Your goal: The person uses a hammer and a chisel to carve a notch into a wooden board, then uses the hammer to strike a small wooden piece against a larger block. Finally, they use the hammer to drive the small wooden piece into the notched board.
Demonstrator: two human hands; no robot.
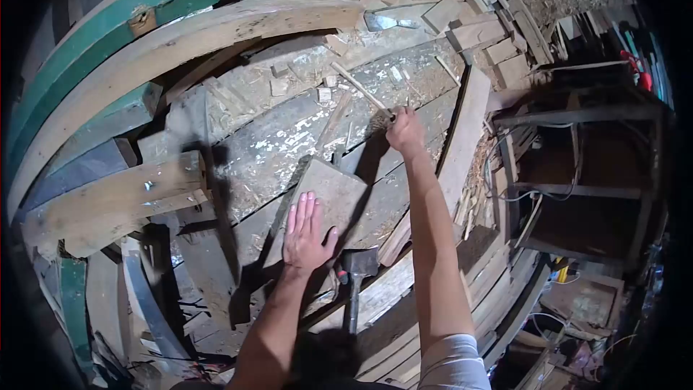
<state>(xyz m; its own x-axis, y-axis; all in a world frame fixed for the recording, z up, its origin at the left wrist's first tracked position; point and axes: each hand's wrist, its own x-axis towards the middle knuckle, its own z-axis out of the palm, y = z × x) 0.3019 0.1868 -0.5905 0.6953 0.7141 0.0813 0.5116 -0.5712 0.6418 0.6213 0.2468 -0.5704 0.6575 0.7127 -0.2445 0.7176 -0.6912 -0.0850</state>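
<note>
My left hand (306, 230) lies flat, fingers together, on a square wooden board (333, 195) that rests on the plank-covered bench. My right hand (405, 132) reaches further out and is closed around the end of a thin wooden stick (359, 88) that slants up to the left. A hammer (356, 269) lies on the planks just right of my left wrist, head pointing away from me.
Long curved planks, some painted green (108, 22), are stacked at the left and back. Small wood offcuts (325, 90) and shavings litter the bench. A trowel-like blade (386, 23) lies at the back. A dark metal frame stand (577, 173) with cables stands on the right.
</note>
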